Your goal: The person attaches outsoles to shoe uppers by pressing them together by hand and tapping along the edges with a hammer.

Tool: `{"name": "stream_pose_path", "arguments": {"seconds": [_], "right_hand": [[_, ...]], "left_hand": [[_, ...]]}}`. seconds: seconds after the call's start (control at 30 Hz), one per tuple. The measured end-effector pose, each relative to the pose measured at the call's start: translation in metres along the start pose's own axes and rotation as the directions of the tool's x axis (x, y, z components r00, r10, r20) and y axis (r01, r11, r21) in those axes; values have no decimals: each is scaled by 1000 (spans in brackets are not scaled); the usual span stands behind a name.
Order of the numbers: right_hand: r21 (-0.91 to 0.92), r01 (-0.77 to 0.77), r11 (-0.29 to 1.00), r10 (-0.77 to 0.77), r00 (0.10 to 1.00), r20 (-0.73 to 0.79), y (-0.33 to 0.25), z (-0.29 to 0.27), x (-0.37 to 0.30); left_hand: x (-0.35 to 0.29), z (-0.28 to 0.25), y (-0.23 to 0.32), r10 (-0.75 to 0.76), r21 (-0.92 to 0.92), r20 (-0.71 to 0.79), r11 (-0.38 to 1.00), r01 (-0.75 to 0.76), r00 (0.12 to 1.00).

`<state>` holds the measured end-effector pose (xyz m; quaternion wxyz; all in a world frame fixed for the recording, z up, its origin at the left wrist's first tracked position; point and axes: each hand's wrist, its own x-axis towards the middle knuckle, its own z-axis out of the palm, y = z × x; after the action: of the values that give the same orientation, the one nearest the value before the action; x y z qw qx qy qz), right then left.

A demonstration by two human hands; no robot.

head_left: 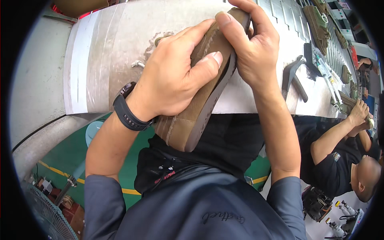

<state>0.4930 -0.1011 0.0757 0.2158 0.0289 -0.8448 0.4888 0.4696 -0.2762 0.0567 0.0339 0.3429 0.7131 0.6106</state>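
Note:
A brown leather shoe (183, 127) with visible stitching is tilted on its side over the table's near edge, its sole facing right. My left hand (170, 74) wraps round its upper, thumb pressed on the leather. My right hand (258, 50) grips the far end, its thumb on top and its fingers curled round the tip. Between upper and sole, a dark gap runs along part of the side next to my right palm. The shoe's inside and opening are hidden by my left hand.
The pale worktable (116, 52) bears a hammer (294, 74), a black brush (311, 60) and a scrap of white material (138, 63). At right, shoes (318, 30) lie on a roller conveyor (286, 12). A co-worker (332, 156) handles something there. A fan (46, 214) stands lower left.

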Motion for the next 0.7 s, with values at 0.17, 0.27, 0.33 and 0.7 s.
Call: {"name": "stream_pose_path", "arguments": {"seconds": [0.17,0.27,0.33,0.7], "right_hand": [[-86,161,983,-168,982,-85,6,2,-8],[71,85,994,-78,993,-89,24,3,-7],[-21,189,982,-190,971,-142,23,5,-8],[157,82,984,-44,972,-231,24,21,-17]], "left_hand": [[-2,1,-5,38,-1,-27,999,-38,999],[-1,-1,0,16,4,0,1000,-16,1000],[1,0,1,29,-11,6,1000,-29,1000],[-1,0,-2,26,3,14,1000,-26,1000]]}}
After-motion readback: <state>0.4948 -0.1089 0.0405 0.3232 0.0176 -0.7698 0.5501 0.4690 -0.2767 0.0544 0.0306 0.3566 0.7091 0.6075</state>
